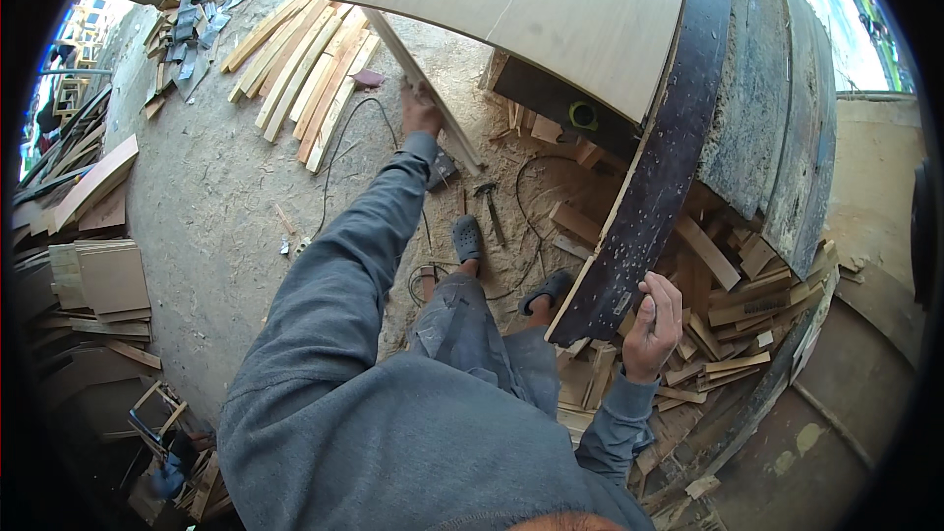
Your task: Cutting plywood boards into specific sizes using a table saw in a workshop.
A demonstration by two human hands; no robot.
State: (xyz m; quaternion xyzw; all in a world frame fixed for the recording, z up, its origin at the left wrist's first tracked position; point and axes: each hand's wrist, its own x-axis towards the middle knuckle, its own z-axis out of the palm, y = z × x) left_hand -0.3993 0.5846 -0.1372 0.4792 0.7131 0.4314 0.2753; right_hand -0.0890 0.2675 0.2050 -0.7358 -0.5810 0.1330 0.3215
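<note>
Head view: left grip (pixel 421 116) clasps pale strip (pixel 449 128); right grip (pixel 653 329) loose by dark board (pixel 654 192); hammer (pixel 495 221), offcuts (pixel 733 315) below

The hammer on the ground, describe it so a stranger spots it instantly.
Find the big pale board at the top, then the strip the left hand grips. Below that strip's lower end, on the dusty floor, lies the hammer: dark, T-shaped, unlike the thin curving cable beside it.

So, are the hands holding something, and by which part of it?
The left hand holds the pale wooden strip by its edge, about midway. The right hand is beside the dark board; any hold there cannot be told.
</note>
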